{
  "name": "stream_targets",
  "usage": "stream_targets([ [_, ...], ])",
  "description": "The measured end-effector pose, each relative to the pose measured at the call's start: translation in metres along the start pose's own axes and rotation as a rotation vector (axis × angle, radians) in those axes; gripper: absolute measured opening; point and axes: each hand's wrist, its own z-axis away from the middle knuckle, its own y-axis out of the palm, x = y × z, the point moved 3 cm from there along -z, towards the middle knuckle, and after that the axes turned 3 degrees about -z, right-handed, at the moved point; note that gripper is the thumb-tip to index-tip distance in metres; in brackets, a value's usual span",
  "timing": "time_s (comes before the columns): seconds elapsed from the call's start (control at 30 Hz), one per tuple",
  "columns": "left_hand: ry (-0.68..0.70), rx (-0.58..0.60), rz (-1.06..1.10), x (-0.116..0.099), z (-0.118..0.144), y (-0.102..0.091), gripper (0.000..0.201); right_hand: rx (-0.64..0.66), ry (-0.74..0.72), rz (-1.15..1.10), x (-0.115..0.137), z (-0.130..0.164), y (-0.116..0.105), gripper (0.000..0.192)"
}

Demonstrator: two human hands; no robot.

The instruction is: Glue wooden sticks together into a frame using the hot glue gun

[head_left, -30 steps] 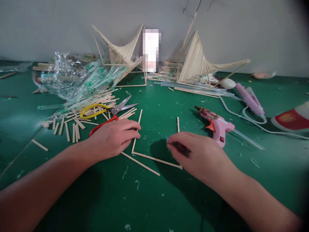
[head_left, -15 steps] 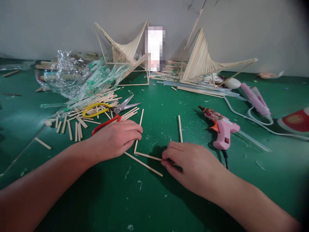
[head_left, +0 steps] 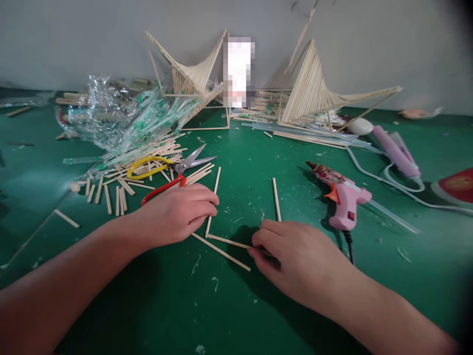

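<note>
My left hand (head_left: 185, 211) is closed, with its fingertips on a thin wooden stick (head_left: 218, 178) that lies on the green table. That stick meets a second wooden stick (head_left: 227, 240) at a corner near me. My right hand (head_left: 295, 251) pinches the far end of this second stick; its fingertips partly hide the end. Another wooden stick (head_left: 276, 197) runs out from behind my right hand, its lower end hidden. Just below the corner lies a loose stick (head_left: 225, 254), partly under my left hand. Open scissors (head_left: 181, 167) with yellow and red handles rest beyond my left hand.
A pink glue gun (head_left: 345, 202) lies right of my right hand, its cord running toward me. Cut sticks (head_left: 121, 197) and plastic wrappers (head_left: 148, 113) are heaped at the left. Two stick models (head_left: 195, 74) (head_left: 306, 93) and a blurred-out rectangle stand by the wall.
The whole view has shifted slightly. Both hands keep their places on the two joined sticks, the right one barely shifted toward the right.
</note>
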Motion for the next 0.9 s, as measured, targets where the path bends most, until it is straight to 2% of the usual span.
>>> stream_targets([
  [0.9,0.003,0.015,0.032,-0.0001,0.0056,-0.0034,0.024,0.052,-0.067,-0.085,0.0052,0.0039,0.0026,0.021],
])
